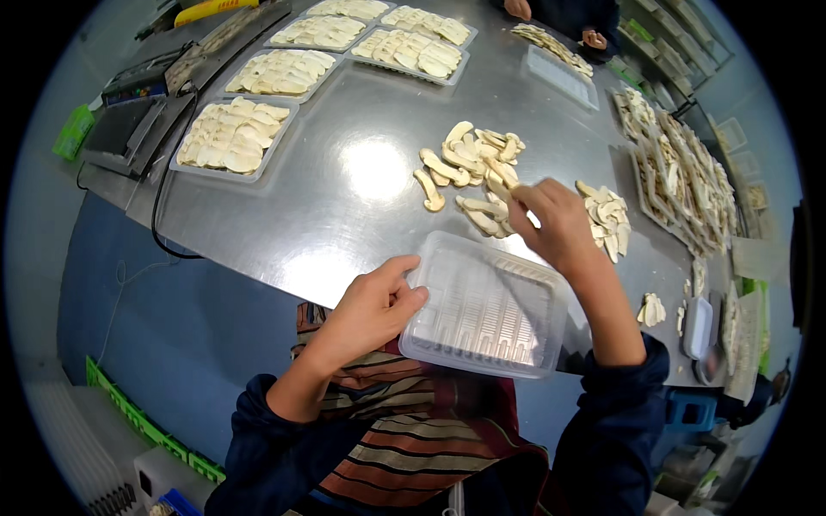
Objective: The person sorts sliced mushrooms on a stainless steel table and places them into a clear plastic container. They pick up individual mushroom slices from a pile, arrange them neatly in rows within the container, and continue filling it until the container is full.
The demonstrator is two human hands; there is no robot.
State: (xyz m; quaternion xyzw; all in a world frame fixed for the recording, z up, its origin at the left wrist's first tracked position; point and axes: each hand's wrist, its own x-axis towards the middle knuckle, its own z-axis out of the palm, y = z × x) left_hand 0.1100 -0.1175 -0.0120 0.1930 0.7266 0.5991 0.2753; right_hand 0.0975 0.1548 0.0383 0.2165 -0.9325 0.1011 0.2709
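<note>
My left hand (371,313) grips the left rim of a clear plastic tray (477,309), thumb on the inside. The tray is bare and overhangs the table's near edge. Past its far side, my right hand (552,216) pinches a sliced mushroom (502,173) over a loose heap of mushroom slices (461,158). Part of the heap is hidden by my right hand. A second, smaller pile of pale slices (606,216) lies just to the right of that hand.
Filled trays of slices (235,135) line the left of the steel table (361,116). A black cable (157,213) hangs over its edge. Stacked full trays (677,168) stand at right. Across the table, another person's hand (594,40) is near slices and a tray (561,76).
</note>
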